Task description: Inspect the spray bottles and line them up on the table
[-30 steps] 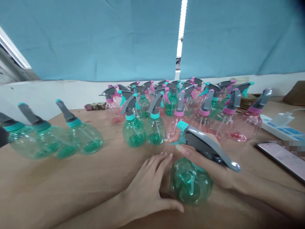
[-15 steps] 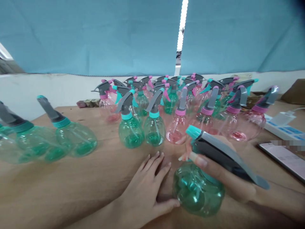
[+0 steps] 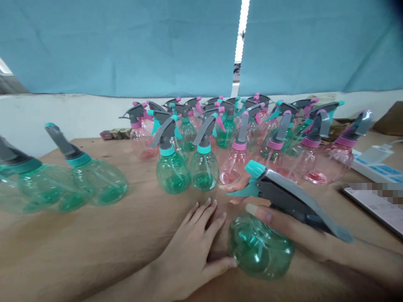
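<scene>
My right hand [image 3: 280, 220] is wrapped round the neck of a green spray bottle [image 3: 260, 251], its thumb across the near side and some fingers by the teal trigger. The bottle tilts, its grey head with a teal nozzle pointing up and left. My left hand [image 3: 195, 243] lies flat on the wooden table [image 3: 126, 247], fingers stretched forward, thumb tip close to or touching that bottle's side. Just beyond the fingertips stand two green spray bottles [image 3: 204, 172] with teal collars. Beside them is a pink spray bottle [image 3: 234, 165]. What my right fingers touch behind the neck is partly hidden.
Several pink and green spray bottles [image 3: 226, 130] crowd the table's back. More green spray bottles [image 3: 100, 184] stand at the left. On the right lie a phone [image 3: 374, 209] and a white power strip [image 3: 384, 167] with a plugged-in charger. A blue curtain [image 3: 141, 50] hangs behind.
The teal trigger of the held spray bottle now shows, swung out to the left, and my right fingers have shifted around it. My left hand stays in place.
</scene>
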